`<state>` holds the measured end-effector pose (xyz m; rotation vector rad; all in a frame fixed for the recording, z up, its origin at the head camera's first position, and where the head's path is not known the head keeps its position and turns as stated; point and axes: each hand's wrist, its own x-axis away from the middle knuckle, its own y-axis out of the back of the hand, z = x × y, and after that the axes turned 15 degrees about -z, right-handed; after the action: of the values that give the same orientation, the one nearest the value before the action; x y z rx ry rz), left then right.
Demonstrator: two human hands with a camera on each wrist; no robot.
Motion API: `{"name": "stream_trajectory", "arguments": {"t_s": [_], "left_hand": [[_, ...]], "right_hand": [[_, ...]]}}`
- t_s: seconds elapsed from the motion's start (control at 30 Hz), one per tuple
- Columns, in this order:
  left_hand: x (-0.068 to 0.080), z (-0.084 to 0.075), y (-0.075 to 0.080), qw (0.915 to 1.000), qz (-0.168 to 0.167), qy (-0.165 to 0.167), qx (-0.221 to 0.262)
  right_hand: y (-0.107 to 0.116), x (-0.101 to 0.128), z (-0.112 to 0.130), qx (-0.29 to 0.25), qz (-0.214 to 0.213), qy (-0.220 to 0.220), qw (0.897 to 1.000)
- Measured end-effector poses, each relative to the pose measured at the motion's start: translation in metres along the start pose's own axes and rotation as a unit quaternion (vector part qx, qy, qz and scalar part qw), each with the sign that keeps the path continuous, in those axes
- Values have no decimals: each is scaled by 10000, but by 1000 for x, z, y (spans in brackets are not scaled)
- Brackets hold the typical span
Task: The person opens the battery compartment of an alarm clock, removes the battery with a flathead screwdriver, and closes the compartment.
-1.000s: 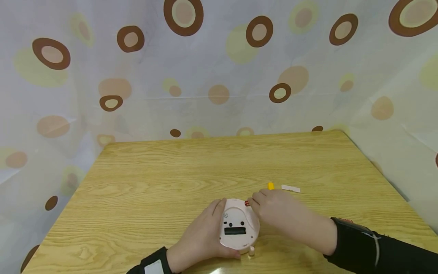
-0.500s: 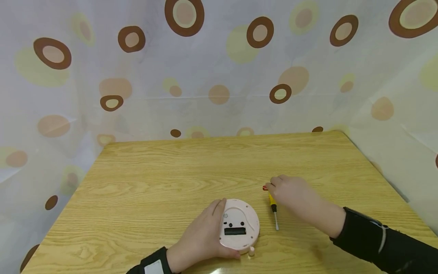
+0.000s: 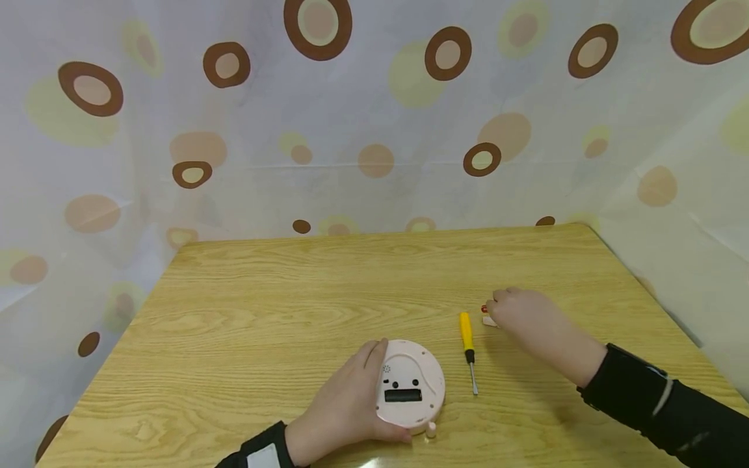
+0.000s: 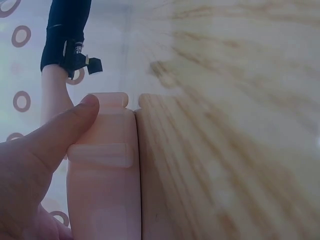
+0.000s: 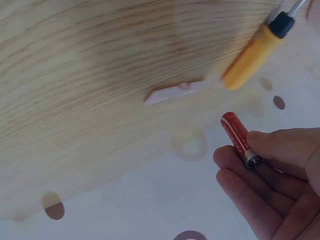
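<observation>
My left hand [image 3: 346, 398] grips the side of a round pale pink alarm clock [image 3: 430, 374] lying face down on the table. Its thumb [image 4: 75, 122] lies along the clock's edge, by a small foot. The clock's back shows speaker holes, two dark knobs and an uncovered dark battery compartment [image 3: 402, 395]. Out to the right, my right hand [image 3: 529, 322] pinches a red battery [image 5: 235, 132] between thumb and fingers, raised over the table. Below that hand lies the slim pink battery cover [image 5: 172, 92], partly hidden by it in the head view.
A yellow-handled screwdriver [image 3: 466, 333] lies between the clock and my right hand, its metal tip toward me. The wooden table [image 3: 281, 292] ends at a patterned curtain [image 3: 374, 110] behind and at both sides.
My right hand has carried the battery from the clock's upper edge away to the right, past the screwdriver to above the cover. The screwdriver has come into full view. The left hand stays put.
</observation>
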<state>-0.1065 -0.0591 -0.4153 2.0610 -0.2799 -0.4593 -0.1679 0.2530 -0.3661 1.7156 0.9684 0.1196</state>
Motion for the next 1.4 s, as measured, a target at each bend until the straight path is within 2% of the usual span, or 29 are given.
{"name": "stream_trajectory", "arguments": {"t_s": [0.43, 0.9, 1.4], "left_hand": [[1, -1, -1, 10000, -37, -22, -27], [0, -1, -1, 10000, 19, -24, -39], [0, 0, 1, 10000, 3, 0, 39]], "right_hand": [[-15, 12, -27, -221, 518, -492, 9972], [-35, 33, -42, -271, 324, -730, 9964], [-42, 47, -42, -335, -42, -813, 9961]]}}
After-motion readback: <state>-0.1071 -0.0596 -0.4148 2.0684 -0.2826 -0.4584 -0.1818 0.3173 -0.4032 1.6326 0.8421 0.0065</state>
